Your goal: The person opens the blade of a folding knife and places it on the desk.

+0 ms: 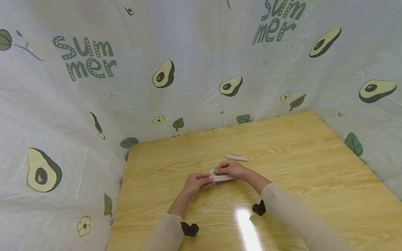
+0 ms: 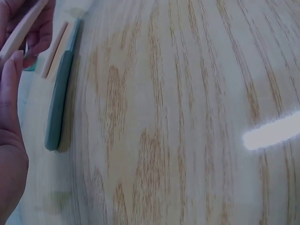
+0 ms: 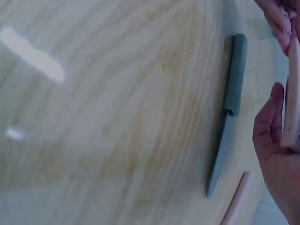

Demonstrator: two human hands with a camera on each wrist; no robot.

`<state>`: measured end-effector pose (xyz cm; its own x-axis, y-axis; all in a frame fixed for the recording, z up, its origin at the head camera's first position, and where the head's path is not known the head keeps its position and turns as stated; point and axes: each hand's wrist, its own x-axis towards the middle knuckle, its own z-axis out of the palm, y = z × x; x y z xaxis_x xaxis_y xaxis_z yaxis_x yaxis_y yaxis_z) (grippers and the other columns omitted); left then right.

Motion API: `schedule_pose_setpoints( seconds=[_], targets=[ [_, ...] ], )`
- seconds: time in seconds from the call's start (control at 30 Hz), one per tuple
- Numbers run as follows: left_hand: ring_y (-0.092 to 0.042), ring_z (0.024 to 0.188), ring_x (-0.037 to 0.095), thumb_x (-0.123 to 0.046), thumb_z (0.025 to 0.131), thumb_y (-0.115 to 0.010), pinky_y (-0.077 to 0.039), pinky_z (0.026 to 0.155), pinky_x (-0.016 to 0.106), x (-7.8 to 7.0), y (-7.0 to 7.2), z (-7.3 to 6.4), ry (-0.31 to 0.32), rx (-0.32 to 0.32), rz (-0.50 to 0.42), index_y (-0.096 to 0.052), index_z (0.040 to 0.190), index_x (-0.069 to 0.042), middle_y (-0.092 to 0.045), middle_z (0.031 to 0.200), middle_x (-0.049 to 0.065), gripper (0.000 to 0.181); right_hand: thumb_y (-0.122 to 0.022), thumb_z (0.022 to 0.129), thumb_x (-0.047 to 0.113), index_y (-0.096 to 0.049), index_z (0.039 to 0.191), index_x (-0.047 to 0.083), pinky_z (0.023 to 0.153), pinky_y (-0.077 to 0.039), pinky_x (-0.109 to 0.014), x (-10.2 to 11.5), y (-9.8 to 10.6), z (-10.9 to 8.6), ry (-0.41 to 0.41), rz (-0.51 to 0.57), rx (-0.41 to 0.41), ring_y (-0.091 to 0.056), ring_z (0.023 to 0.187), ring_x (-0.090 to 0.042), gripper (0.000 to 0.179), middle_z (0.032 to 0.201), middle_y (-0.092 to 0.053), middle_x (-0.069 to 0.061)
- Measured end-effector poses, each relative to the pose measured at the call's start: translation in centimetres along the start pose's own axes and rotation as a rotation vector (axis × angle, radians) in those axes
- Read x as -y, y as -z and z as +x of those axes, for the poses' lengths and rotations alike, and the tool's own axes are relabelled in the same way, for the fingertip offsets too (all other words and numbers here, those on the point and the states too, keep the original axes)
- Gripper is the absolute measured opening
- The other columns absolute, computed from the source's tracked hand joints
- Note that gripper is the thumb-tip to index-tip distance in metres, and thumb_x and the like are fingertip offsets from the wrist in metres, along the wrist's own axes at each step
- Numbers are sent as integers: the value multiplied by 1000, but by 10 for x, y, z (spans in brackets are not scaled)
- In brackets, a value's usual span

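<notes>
My left hand (image 1: 194, 184) pinches one end of a long, slim, pale pink bar (image 1: 223, 177), which lies level just over the table. At its other end my right hand (image 1: 233, 169) curls around it. A small bluish-white piece (image 1: 212, 171) shows beside the right fingertips, its kind unclear. The bar (image 3: 293, 93) is cut off by the frame edge in the right wrist view. A knife with a green handle (image 2: 60, 101) lies near the hands in both wrist views; I cannot make it out in the head view. A second pink strip (image 1: 237, 157) lies beyond the right hand.
The wood-grain table (image 1: 175, 157) meets a pale curtain (image 1: 197, 46) with avocado prints at its back and sides. A bright light reflection (image 1: 249, 229) falls on the near part of the tabletop.
</notes>
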<state>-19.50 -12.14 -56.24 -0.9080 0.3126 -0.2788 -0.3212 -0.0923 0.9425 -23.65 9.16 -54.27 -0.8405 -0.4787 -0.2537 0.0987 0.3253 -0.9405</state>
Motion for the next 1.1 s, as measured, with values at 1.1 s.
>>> schedule_pose_setpoints(
  seconds=[1.1],
  targets=[
    [-72,85,17,4,92,-59,-60,82,29,9,12,-5,-66,-75,-3,-54,120,22,-68,103,20,34,-63,95,16,-64,103,-4,81,-60,-47,6,39,1,88,33,-96,-67,75,-20,21,80,-67,1]
  ],
)
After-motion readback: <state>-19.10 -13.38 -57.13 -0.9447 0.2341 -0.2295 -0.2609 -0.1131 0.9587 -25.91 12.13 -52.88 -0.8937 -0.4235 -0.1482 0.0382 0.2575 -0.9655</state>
